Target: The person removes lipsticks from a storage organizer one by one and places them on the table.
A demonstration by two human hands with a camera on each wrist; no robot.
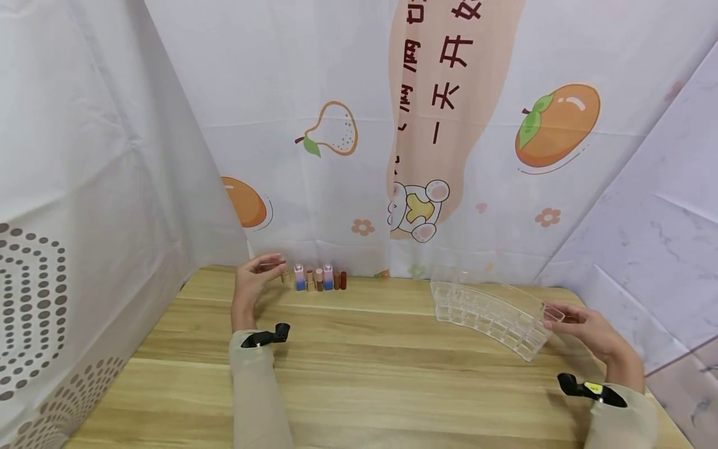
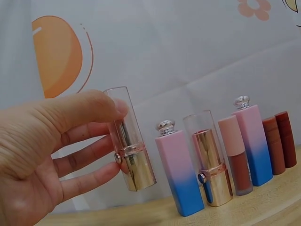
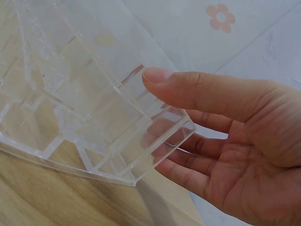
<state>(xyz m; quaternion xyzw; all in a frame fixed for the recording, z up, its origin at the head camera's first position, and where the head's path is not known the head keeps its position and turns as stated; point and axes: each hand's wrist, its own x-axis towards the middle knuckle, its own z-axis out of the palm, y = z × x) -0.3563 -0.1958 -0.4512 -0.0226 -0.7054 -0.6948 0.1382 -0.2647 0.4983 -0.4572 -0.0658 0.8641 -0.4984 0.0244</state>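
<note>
My left hand [image 1: 253, 280] pinches a lipstick [image 2: 140, 172] with a clear cap and gold base between thumb and fingers, slightly tilted at the left end of a row of lip products. Beside it stand a pink-and-blue lipstick [image 2: 178, 174], a rose-gold lipstick [image 2: 218, 188] with a clear cap, a pink-capped lip gloss tube [image 2: 240, 169], another pink-and-blue lipstick [image 2: 254, 146], and two brownish-red tubes, one lighter [image 2: 274, 146], one darker [image 2: 285, 139]. On the right, my right hand [image 1: 589, 330] grips the right end of a curved, clear, compartmented organizer [image 1: 488, 315], thumb on the near side, fingers behind.
The wooden table [image 1: 381, 368] runs back to a white printed curtain [image 1: 314, 206], close behind the lip products and the organizer. More cloth hangs at the left side [image 1: 101, 187] and a marble-patterned sheet [image 1: 650, 249] at the right.
</note>
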